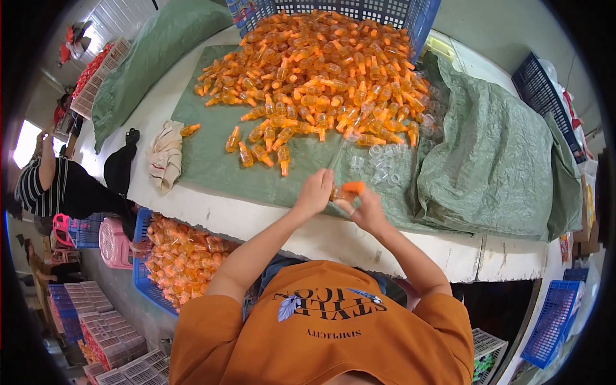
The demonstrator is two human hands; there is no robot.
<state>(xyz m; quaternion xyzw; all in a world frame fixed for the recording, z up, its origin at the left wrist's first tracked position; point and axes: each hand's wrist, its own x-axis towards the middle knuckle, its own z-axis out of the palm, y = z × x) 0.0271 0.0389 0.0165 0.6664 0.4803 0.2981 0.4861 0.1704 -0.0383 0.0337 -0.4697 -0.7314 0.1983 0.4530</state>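
Together | hands (313,194) (368,210) clamped on one small orange-tipped bottle (350,188) | forearms (258,247) angled inward

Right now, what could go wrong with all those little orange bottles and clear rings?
The bottle between the left hand and right hand might slip and drop off the table, since its near edge is close. The pile is heaped loosely, so some bottles could tumble. The clear rings lie loose, so a bump might scatter them.
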